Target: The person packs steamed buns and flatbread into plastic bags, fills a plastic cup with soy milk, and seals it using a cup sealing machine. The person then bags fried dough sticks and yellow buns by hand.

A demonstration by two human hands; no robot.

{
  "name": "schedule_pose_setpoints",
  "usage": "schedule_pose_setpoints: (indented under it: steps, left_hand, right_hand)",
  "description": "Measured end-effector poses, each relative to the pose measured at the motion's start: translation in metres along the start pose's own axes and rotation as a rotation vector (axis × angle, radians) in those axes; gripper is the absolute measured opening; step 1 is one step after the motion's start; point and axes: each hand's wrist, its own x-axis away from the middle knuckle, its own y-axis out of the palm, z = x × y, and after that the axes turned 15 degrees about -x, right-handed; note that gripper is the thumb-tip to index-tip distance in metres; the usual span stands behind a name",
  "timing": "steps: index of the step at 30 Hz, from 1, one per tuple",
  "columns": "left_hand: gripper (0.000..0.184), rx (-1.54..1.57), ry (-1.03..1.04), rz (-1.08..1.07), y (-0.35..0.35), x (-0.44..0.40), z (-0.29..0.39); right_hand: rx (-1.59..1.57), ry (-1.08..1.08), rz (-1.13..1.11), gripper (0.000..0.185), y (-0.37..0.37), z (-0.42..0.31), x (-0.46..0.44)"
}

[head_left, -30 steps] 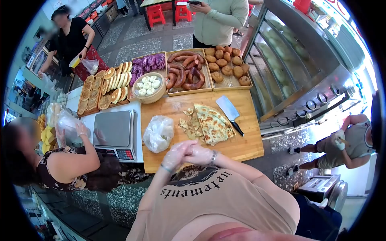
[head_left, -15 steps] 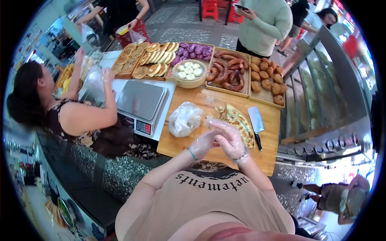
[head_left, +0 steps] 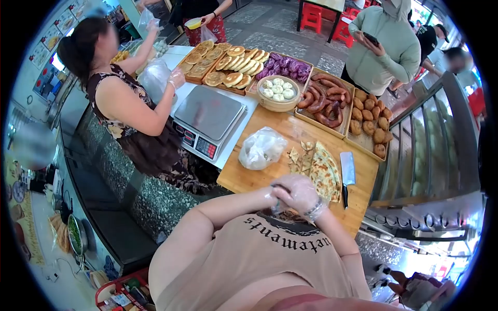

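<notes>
My right hand (head_left: 303,193), in a clear plastic glove, is folded over my left hand (head_left: 275,196) at the near edge of the wooden cutting board (head_left: 244,179). My left hand is gloved too, with its fingers mostly hidden under the right. Just beyond my hands lies a browned flatbread (head_left: 326,173), cut along one side, with small cut pieces (head_left: 300,158) to its left. Right of it rests a cleaver (head_left: 347,171) with a black handle. A knotted white plastic bag (head_left: 263,148) with something inside sits on the board's left part.
A digital scale (head_left: 208,114) stands left of the board. Behind are trays of flat cakes (head_left: 236,65), purple food (head_left: 287,67), sausages (head_left: 328,101) and brown balls (head_left: 369,116), plus a bamboo steamer (head_left: 278,103). A co-worker (head_left: 129,98) holds plastic bags at left; a metal rack (head_left: 430,145) is at right.
My hands have come closer together, the right now covering the left, whose fingers showed more before. The view has turned left, shifting the scene rightward. The co-worker's far arm has risen with a bag.
</notes>
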Motion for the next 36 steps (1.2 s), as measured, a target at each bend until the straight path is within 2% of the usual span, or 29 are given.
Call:
schedule_pose_setpoints:
  steps: [2,3,4,6,7,8,9,10,11,12,13,14,15,16,17,18,20,24,26,27,28,29,30,31,32,33,34,36]
  left_hand:
    - [0.037,0.176,-0.010,0.349,-0.018,-0.006,-0.002]
    - [0.037,0.254,0.007,0.526,-0.029,-0.007,-0.003]
    - [0.037,0.250,0.015,0.520,-0.038,-0.006,0.002]
    - [0.036,0.589,-0.097,1.219,-0.068,0.007,0.031]
    - [0.036,0.584,-0.093,1.212,-0.080,0.011,0.042]
    - [0.035,0.212,-0.032,1.280,-0.090,0.015,0.052]
    - [0.033,-0.163,0.034,1.323,-0.098,0.017,0.059]
    - [0.033,-0.165,0.039,1.322,-0.103,0.017,0.064]
    - [0.033,-0.104,0.082,1.309,-0.107,0.015,0.069]
    - [0.032,-0.043,0.124,1.294,-0.109,0.012,0.072]
    - [0.032,-0.043,0.127,1.297,-0.107,0.008,0.069]
    - [0.033,0.280,0.121,1.292,-0.104,0.002,0.063]
    - [0.035,0.602,0.112,1.262,-0.100,-0.001,0.058]
    - [0.035,0.606,0.116,1.249,-0.101,0.002,0.061]
    - [0.036,0.780,0.124,1.231,-0.107,0.006,0.066]
    - [0.037,0.965,0.130,1.196,-0.109,0.007,0.069]
    - [0.038,1.158,0.209,1.145,-0.108,0.007,0.064]
    - [0.041,1.207,0.130,1.177,-0.116,0.010,0.064]
    - [0.041,1.223,0.092,1.170,-0.114,0.012,0.060]
    - [0.042,1.210,0.097,1.216,-0.110,0.008,0.053]
    - [0.042,1.204,0.086,1.267,-0.104,0.005,0.044]
    - [0.043,1.070,0.096,1.279,-0.100,0.006,0.029]
    - [0.042,0.963,-0.095,1.279,-0.104,0.019,0.029]
    - [0.042,0.947,-0.044,1.364,-0.100,0.026,0.014]
    - [0.042,0.307,-0.241,1.361,-0.089,0.036,-0.019]
    - [0.042,1.104,-0.176,1.505,-0.105,0.048,-0.009]
    - [0.042,1.110,-0.215,1.513,-0.099,0.058,-0.019]
    - [0.048,0.855,-0.428,1.532,-0.090,0.089,-0.047]
  right_hand:
    - [-0.117,-0.237,0.397,0.023,0.004,0.006,-0.003]
    - [-0.071,-0.304,0.490,0.039,0.003,0.016,0.000]
    - [-0.068,-0.302,0.501,0.039,0.006,0.019,0.000]
    - [-0.667,-0.119,0.874,0.061,0.012,0.020,0.002]
    - [-1.124,-0.064,0.720,0.079,0.012,0.023,0.004]
    - [-1.129,-0.063,0.729,0.079,0.023,0.030,0.005]
    - [-1.194,-0.009,0.597,0.080,0.039,0.041,0.004]
    - [-1.251,0.041,0.461,0.080,0.044,0.035,-0.002]
    - [-1.472,0.034,0.483,0.081,0.049,0.024,-0.004]
    - [-1.470,0.034,0.486,0.081,0.047,0.021,-0.001]
    - [-1.383,0.021,0.473,0.068,0.044,0.020,0.000]
    - [-1.297,0.009,0.459,0.057,0.043,0.020,0.001]
    - [-1.298,0.009,0.462,0.057,0.042,0.022,0.001]
    - [-1.294,0.112,0.327,0.044,0.040,0.026,0.002]
    - [-1.279,0.215,0.210,0.033,0.033,0.029,0.006]
    - [-1.277,0.227,0.254,0.033,0.031,0.028,0.009]
    - [-0.866,0.322,0.244,0.023,0.029,0.017,0.003]
    - [-0.853,0.236,0.257,0.023,0.031,0.010,0.006]
    - [-0.521,0.006,0.158,0.028,0.029,0.012,0.004]
    - [-0.400,0.045,0.131,0.031,0.028,0.013,0.004]
    - [-0.418,0.066,0.127,0.031,0.023,0.013,0.004]
    - [-0.320,-0.005,0.063,0.031,0.024,0.015,0.005]
    - [-0.239,-0.076,-0.009,0.030,0.032,0.017,0.008]
    - [-0.272,-0.075,0.010,0.028,0.041,0.024,0.013]
    - [-0.300,-0.079,0.031,0.027,0.046,0.031,0.017]
    - [-0.228,-0.022,0.101,0.024,0.042,0.036,0.024]
    - [-0.149,0.031,0.170,0.022,0.033,0.041,0.034]
    - [-0.277,0.160,0.423,0.018,0.008,0.053,0.054]
